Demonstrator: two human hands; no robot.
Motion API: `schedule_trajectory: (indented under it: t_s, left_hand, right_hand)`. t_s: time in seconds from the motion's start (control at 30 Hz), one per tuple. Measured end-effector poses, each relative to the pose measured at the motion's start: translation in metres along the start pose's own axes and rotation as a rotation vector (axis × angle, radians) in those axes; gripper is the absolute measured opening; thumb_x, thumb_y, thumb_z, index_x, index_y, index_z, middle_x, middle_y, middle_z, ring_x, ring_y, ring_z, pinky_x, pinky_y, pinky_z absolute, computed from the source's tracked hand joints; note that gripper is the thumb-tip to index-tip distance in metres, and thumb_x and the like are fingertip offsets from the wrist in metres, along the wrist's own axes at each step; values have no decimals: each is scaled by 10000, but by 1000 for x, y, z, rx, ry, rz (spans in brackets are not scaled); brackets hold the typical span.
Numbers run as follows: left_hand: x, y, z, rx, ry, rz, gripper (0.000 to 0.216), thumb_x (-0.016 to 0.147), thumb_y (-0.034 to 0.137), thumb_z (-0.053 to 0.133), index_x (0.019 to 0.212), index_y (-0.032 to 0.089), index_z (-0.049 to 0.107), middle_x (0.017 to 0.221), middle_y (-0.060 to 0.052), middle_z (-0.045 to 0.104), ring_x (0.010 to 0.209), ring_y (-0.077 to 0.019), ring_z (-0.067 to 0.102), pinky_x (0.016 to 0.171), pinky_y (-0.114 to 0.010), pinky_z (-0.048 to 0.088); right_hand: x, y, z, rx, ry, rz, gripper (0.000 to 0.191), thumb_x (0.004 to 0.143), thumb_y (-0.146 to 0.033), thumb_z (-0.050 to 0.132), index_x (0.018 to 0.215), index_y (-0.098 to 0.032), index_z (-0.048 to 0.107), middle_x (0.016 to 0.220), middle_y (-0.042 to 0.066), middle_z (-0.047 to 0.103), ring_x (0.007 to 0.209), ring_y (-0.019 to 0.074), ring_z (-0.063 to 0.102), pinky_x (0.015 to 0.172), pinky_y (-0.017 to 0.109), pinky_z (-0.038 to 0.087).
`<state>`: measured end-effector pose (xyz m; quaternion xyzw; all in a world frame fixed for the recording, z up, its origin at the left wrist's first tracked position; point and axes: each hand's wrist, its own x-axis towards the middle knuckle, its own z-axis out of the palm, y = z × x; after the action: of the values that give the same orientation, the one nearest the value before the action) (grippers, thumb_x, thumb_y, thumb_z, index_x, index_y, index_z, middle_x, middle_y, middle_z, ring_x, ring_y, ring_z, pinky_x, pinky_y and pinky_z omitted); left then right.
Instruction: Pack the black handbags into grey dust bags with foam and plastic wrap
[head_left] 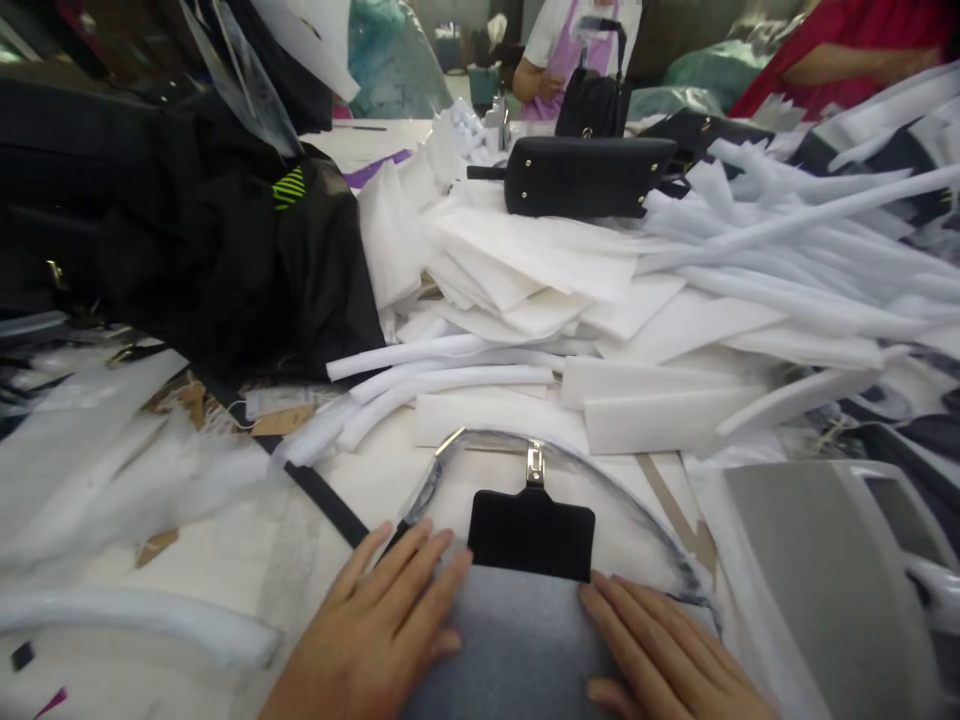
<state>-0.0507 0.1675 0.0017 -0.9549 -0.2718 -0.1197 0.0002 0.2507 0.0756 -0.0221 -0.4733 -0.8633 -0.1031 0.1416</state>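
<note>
My left hand lies with its fingers stretched out along the left side of a grey sheet-like panel. On the panel's right side rests my right hand, also flat with fingers extended. Between and beyond my fingertips a black flap sticks out from the panel's far edge, with a gold-coloured clasp at its tip. A strap in clear wrapping arches around the flap. The panel looks like part of a handbag, but its near end is cut off by the frame.
White foam sheets and foam rods pile up beyond. A black handbag lies on them. Black fabric is heaped at left; a grey device stands right. Two people, one in a purple apron, work across the table.
</note>
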Motion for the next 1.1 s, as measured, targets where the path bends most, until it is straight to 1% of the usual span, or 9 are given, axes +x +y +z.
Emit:
schedule_trajectory:
  t_s: [0.13,0.33,0.43,0.57,0.67,0.73,0.83,1.0,1.1]
  left_hand:
    - [10,-8,8,-217,-102,-230,420,983,516,490,1273,228,586,974,-24,716,884,-208,669,1022,-469,437]
    - [17,-14,12,-552,-88,-263,99,976,324,586,915,251,616,890,39,672,851,-178,623,993,-431,378]
    - [21,-10,14,-533,-78,-251,137,996,288,544,884,222,589,862,30,650,833,-174,606,954,-399,398]
    - [27,-6,20,-404,-157,-196,181,1021,298,477,896,208,571,861,6,627,759,-181,589,707,-309,451]
    - [31,-6,25,-320,-244,-207,142,1005,277,514,895,207,568,863,5,614,710,-176,593,654,-292,456]
    - [34,-7,27,-283,-288,-225,98,984,259,558,904,206,571,869,7,613,707,-174,608,652,-286,469]
    - [37,-8,27,-216,-315,-222,71,965,252,594,913,207,577,872,12,619,690,-172,615,630,-278,472]
    - [41,-3,31,-106,-272,-182,120,987,256,549,889,200,588,837,2,622,637,-183,584,582,-292,461]
    - [47,-2,33,-89,-193,-140,187,988,261,542,817,195,582,770,-5,603,678,-210,586,633,-337,494]
  right_hand:
    - [3,-2,2,-45,-21,112,442,1011,-484,431,1222,-173,665,1084,56,756,950,203,692,842,332,492]
    - [-3,-12,5,1,24,217,375,1001,-415,461,1189,-160,661,997,78,741,919,228,686,880,364,473]
    - [-5,-15,7,-12,31,223,370,998,-383,469,1197,-134,655,1057,114,734,969,257,688,959,407,442]
    - [-9,-15,5,-51,35,171,343,964,-287,541,1275,-168,627,1276,133,673,1170,315,633,1148,548,287]
    - [-10,-12,4,-21,10,28,324,975,-258,533,1275,-189,634,1282,69,684,1195,260,631,1199,501,250]
    - [-9,-11,6,-26,4,-20,320,1007,-317,480,1229,-173,661,1238,52,711,1143,218,663,1142,399,365]
    - [-7,-11,9,-83,5,22,415,1029,-420,405,1168,-149,686,1184,63,736,1046,208,704,924,341,514]
    - [-7,-17,8,-78,21,79,404,1026,-395,416,1102,-128,709,1068,76,770,942,226,725,871,378,510]
    - [-8,-19,8,-53,38,120,398,1025,-387,418,1044,-139,729,1026,91,770,917,240,724,862,387,509]
